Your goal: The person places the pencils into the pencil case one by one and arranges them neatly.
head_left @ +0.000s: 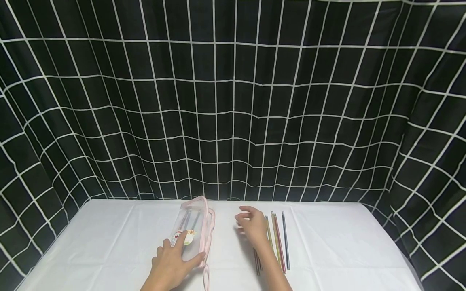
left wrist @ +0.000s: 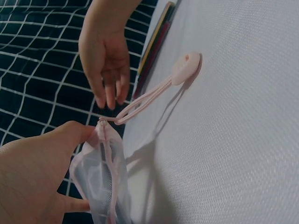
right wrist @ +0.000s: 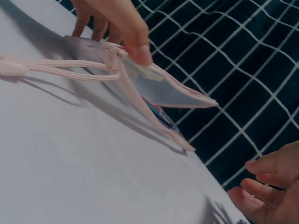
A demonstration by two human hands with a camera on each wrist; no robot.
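Note:
A see-through mesh pencil case (head_left: 196,239) with pink trim lies on the left-centre of the white table, and a few dark pencils show inside. Its zipper side stands open in the right wrist view. My left hand (head_left: 169,263) holds the case at its near end, thumb on the pink edge and fingers on the far side. To the right of the case, my right hand (head_left: 253,227) hovers with loosely bent fingers and nothing in them. Several pencils (head_left: 279,244) lie beside and partly beneath the right forearm, which hides some of them.
A pink cord with a pull tab (left wrist: 186,68) trails from the case's zipper end onto the white tablecloth (head_left: 333,246). Behind the table hangs a black curtain (head_left: 225,97) with white grid lines.

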